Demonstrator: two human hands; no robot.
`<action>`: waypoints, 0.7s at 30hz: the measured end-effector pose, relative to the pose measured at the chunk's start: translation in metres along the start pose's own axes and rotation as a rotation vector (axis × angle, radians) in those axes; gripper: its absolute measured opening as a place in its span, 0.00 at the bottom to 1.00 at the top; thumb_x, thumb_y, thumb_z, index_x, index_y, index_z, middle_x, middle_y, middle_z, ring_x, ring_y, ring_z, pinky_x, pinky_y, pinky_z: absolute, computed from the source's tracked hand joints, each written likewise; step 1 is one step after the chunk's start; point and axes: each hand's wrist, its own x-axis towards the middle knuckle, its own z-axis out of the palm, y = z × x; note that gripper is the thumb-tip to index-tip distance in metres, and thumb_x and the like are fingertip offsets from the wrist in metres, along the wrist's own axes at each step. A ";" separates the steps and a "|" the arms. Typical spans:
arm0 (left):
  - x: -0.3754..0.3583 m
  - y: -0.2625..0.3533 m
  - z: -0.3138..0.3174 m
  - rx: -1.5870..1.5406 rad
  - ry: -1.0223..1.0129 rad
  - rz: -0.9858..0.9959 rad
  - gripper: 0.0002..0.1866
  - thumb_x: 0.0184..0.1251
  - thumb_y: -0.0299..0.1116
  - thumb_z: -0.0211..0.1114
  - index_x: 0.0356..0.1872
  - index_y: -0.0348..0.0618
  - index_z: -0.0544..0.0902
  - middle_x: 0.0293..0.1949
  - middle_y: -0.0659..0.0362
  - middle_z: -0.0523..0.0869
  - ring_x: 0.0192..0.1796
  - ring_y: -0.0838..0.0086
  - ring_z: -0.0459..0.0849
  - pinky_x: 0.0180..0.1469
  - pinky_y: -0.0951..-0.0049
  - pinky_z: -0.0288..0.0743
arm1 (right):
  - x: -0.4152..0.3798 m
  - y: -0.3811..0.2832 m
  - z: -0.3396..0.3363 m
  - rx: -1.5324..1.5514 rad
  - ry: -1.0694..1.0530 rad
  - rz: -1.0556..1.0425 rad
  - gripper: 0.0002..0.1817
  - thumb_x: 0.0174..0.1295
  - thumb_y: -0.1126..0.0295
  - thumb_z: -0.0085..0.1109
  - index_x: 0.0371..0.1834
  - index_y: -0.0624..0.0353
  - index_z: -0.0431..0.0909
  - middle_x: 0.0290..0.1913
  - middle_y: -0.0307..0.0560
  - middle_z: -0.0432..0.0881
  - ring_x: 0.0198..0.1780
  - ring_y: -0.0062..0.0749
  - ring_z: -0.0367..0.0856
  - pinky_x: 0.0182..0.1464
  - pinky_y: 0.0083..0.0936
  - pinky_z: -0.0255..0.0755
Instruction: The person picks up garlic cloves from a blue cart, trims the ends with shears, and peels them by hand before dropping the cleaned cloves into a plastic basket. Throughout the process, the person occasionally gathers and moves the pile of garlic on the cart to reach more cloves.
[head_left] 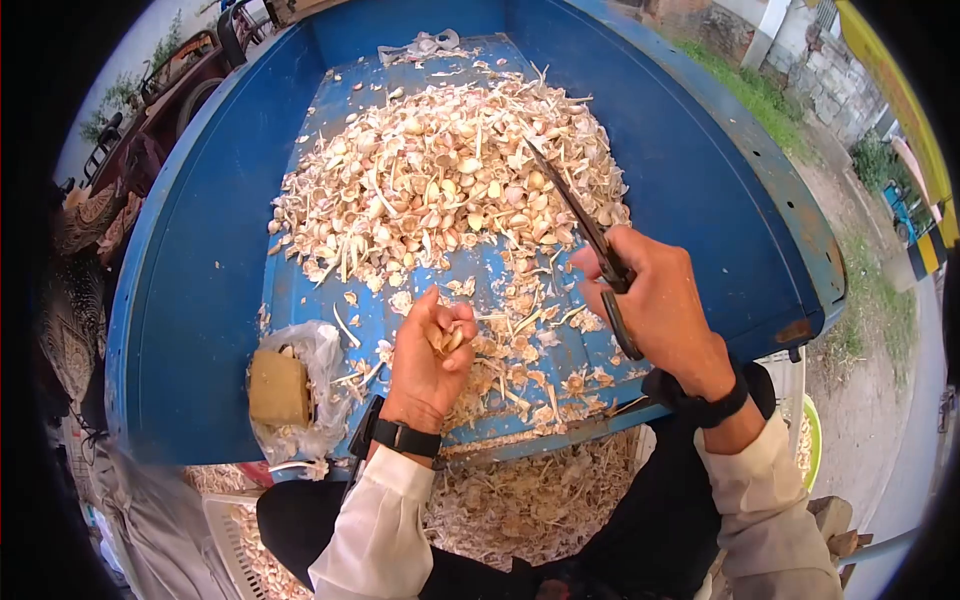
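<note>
A large heap of garlic cloves and dry stems (440, 180) lies on the blue truck bed (180, 330). Below the heap, my left hand (435, 350) is turned palm up with its fingers curled round a few garlic cloves (446, 338). To its right, my right hand (655, 300) grips dark scissors (590, 225) by the handles. Their long blades point up and left over the heap's right part and look closed or nearly so. The two hands are apart. Loose skins and stem pieces (520, 375) are scattered between and below them.
A yellowish block (279, 388) sits in a clear plastic bag (325, 350) at the bed's lower left. Below the bed's edge are a white crate of cloves (245, 545) and scraps on the ground (530, 500). A green-rimmed container (812, 440) stands at the right.
</note>
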 end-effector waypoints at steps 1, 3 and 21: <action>0.002 -0.003 -0.009 -0.020 -0.005 -0.037 0.15 0.75 0.41 0.56 0.33 0.39 0.76 0.33 0.56 0.81 0.28 0.76 0.77 0.16 0.86 0.60 | 0.031 0.017 0.026 0.000 0.033 -0.056 0.09 0.51 0.73 0.66 0.33 0.65 0.79 0.23 0.45 0.78 0.26 0.22 0.76 0.29 0.22 0.69; -0.004 -0.005 -0.005 -0.005 0.037 -0.012 0.13 0.76 0.39 0.56 0.38 0.38 0.77 0.34 0.56 0.81 0.27 0.77 0.76 0.17 0.86 0.61 | 0.084 0.042 0.068 -0.201 0.014 -0.069 0.09 0.52 0.71 0.65 0.29 0.65 0.76 0.23 0.57 0.77 0.27 0.42 0.80 0.32 0.35 0.71; -0.014 -0.024 0.020 0.461 -0.021 0.366 0.21 0.74 0.32 0.58 0.64 0.36 0.71 0.50 0.54 0.84 0.28 0.86 0.73 0.22 0.88 0.64 | 0.044 0.018 0.082 0.817 -0.293 0.373 0.12 0.50 0.74 0.74 0.32 0.65 0.79 0.29 0.45 0.83 0.26 0.23 0.82 0.29 0.19 0.80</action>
